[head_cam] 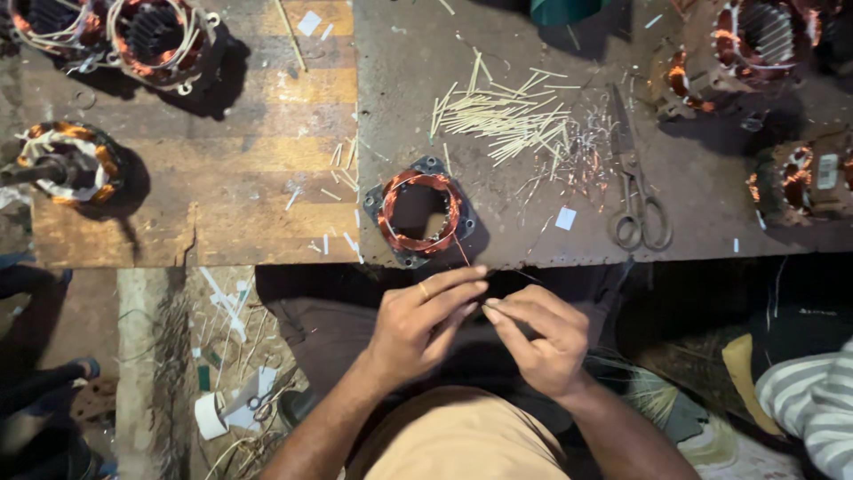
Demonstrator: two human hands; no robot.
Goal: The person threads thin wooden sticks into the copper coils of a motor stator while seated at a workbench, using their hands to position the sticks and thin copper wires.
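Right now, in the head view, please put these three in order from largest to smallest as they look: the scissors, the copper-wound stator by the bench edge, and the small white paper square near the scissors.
1. Copper-wound stator, though the scissors look close.
2. Scissors, long but thin.
3. White paper square, clearly smallest.

1. Workbench (267, 178) – worn wood on the left, grey slab on the right.
2. Copper-wound stator (419, 212) near the front edge.
3. Thin sticks (506, 111) scattered, scissors (635, 191) just beside them.
4. More wound stators (151, 40) toward the corners.
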